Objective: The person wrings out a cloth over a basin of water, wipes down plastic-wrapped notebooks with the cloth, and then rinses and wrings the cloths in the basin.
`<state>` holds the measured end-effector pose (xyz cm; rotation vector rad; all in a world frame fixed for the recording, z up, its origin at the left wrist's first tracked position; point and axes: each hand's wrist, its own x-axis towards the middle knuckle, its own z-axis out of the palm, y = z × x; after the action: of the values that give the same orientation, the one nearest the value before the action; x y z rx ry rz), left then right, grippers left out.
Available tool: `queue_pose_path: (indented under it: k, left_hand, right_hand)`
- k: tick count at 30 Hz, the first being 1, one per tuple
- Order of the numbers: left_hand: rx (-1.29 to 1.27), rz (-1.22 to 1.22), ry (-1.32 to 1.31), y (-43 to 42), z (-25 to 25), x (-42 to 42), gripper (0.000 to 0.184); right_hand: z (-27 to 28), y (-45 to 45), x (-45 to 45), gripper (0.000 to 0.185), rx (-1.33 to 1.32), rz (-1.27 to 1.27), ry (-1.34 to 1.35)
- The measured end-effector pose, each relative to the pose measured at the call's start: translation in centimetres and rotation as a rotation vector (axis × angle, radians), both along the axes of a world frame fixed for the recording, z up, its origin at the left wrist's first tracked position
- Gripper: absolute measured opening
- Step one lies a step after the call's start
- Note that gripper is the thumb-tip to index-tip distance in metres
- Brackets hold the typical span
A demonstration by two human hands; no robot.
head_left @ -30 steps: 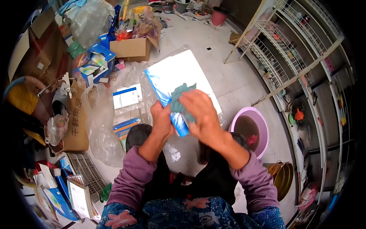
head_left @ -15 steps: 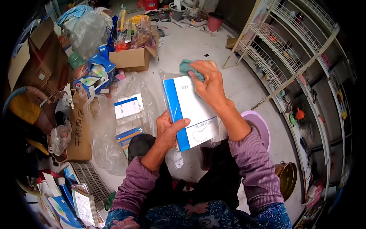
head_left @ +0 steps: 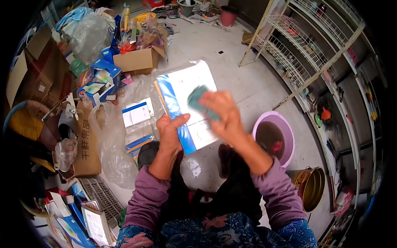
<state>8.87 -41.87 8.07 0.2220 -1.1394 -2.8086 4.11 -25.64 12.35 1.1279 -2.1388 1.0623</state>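
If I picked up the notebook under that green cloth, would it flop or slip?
The notebook would probably stay fairly stiff: it juts out flat from the left hand. It might be slippery, since its clear plastic wrapper looks shiny.

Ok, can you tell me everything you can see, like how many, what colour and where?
Held book: at least one, blue and white, centre
Cloth: one, green, over the held book
Floor books: several, blue and white, left of centre
Tub: one, lilac, right
Tin: one, gold, lower right
Buckets: at least two, pinkish red and grey, top
Wire rack: at least one, white, right
Crate: one, grey, lower left
Cartons: at least two, brown, upper left
Plastic bags: several, clear, left
Small clutter: uncountable, mixed, around the edges
Left hand: one, bare, gripping the held book
Right hand: one, bare, holding the cloth
Sleeves: two, purple, below the hands
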Motion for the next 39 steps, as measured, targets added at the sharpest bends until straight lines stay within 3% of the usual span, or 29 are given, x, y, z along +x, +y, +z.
queue_pose_path:
  k: [3,6,7,8,9,11,12,16,19,23,29,31,34,35,37,39]
  left_hand:
    - [0.042,0.066,0.012,-1.2,0.0,-0.1,0.032]
    - [0.052,0.059,0.000,-1.2,0.4,0.2,0.037]
    - [0.080,0.036,-0.009,-1.2,0.6,0.2,0.040]
    - [0.204,-0.020,-0.015,-1.5,0.4,0.1,0.047]
    - [0.233,-0.048,-0.038,-1.9,0.5,0.1,0.053]
    - [0.319,-0.101,-0.040,-2.3,0.7,0.1,0.058]
    - [0.305,-0.110,0.010,-2.5,0.3,-0.2,0.062]
    - [0.264,-0.172,0.044,-2.5,0.0,0.1,0.067]
    - [0.245,-0.210,0.006,-2.0,-0.3,0.1,0.069]
    - [0.174,-0.273,0.027,-1.0,-0.1,0.0,0.073]
    - [0.196,-0.293,0.047,-0.1,0.2,-0.4,0.067]
    - [0.037,-0.265,-0.011,0.2,-0.4,-1.1,0.061]
    - [-0.407,0.017,0.124,1.9,-1.3,-1.5,0.074]
    - [-0.536,0.088,0.152,2.2,-1.1,-1.3,0.077]
    - [-0.511,0.041,0.148,2.3,-0.7,-0.7,0.086]
    - [-0.158,-0.062,0.132,2.9,0.1,-0.1,0.085]
  right_hand:
    - [0.2,-0.1,5.0,0.046,0.118,0.169,-0.098]
    - [-0.8,3.0,1.9,0.041,-0.055,-0.109,-0.077]
    - [-0.6,3.8,0.9,0.035,-0.142,-0.366,-0.232]
    - [-0.9,5.5,-0.4,0.032,-0.283,-0.478,-0.602]
    - [0.4,6.2,-0.5,0.032,-0.291,-0.482,-0.597]
    - [2.9,7.5,-0.3,0.045,-0.715,-0.113,-1.235]
    - [2.3,7.6,-0.2,0.059,-0.648,-0.096,-1.297]
    - [1.9,7.2,1.2,0.055,-0.318,0.192,-1.408]
    - [2.4,5.4,1.3,0.053,-0.185,0.328,-1.226]
    - [4.0,4.0,2.4,0.058,-0.139,0.381,-1.292]
    - [4.8,3.9,3.5,0.044,-0.223,0.208,-1.216]
    - [4.7,3.9,3.3,0.042,-0.252,0.154,-1.173]
    - [4.9,3.6,2.7,0.047,0.058,-0.192,-0.833]
    - [4.9,3.2,2.6,0.047,0.065,-0.188,-0.837]
    - [4.7,2.5,2.7,0.041,0.372,-0.403,-0.323]
    - [4.4,1.5,2.9,0.038,0.473,-0.376,-0.242]
